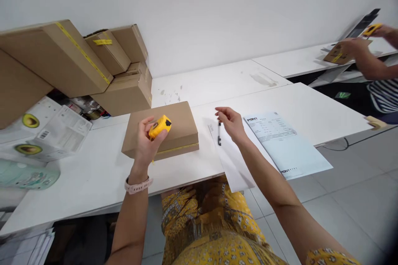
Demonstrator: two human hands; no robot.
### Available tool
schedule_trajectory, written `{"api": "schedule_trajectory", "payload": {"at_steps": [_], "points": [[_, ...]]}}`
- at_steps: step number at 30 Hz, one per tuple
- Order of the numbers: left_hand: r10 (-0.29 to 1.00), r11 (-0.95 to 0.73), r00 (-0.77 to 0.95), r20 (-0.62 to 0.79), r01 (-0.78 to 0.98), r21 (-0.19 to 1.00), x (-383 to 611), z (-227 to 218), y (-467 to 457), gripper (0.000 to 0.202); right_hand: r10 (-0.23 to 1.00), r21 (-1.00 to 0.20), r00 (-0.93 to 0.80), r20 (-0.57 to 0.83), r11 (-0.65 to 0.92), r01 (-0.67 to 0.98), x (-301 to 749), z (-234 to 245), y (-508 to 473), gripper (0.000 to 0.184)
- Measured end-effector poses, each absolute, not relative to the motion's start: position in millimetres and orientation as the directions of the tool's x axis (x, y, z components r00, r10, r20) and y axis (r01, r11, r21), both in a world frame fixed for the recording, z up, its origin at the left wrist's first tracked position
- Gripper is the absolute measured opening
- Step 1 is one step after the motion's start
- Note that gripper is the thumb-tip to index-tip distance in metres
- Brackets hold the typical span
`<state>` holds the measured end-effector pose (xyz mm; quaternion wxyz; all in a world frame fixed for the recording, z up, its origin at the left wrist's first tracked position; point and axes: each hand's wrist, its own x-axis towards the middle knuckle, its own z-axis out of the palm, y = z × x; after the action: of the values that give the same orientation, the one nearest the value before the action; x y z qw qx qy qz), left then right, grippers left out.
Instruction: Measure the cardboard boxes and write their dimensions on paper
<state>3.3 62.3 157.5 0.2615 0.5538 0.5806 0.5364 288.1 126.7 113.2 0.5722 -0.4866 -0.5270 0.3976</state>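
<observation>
Yellow patterned clothing (211,244) sits nearest; the left hand (146,143) grips a tape measure (159,128) over a cardboard box (183,122); the right hand (232,124), fingers loosely parted, hovers by a pen (219,137), near a pale-blue packet (292,153) seemingly lettered "PGNT".

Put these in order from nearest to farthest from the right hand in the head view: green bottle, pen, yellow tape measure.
From the right hand:
1. Pen, just beside it, over the white paper.
2. Yellow tape measure, to the left, held in the left hand.
3. Green bottle, at the picture's far left.
</observation>
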Motion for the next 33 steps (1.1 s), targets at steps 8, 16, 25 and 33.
{"api": "schedule_trajectory", "payload": {"at_steps": [8,16,25,33], "points": [[0.988,-0.145,0.033,0.149,-0.1,0.984,12,187,36,0.058,0.811,-0.998,-0.583,0.038,-0.003,-0.07,211,181,85,0.068],[0.996,-0.074,0.033,0.078,-0.114,0.991,-17,208,39,0.046,0.799,-0.997,-0.6,-0.031,-0.063,-0.032,177,199,94,0.058],[0.983,0.076,-0.164,-0.076,-0.01,0.997,-150,220,81,0.036,0.941,-0.989,-0.324,0.094,0.052,-0.137,227,163,168,0.052],[0.972,0.221,-0.11,-0.206,0.155,0.963,-206,210,94,0.032,0.956,-0.992,-0.291,0.043,0.075,0.102,223,110,180,0.048]]}}
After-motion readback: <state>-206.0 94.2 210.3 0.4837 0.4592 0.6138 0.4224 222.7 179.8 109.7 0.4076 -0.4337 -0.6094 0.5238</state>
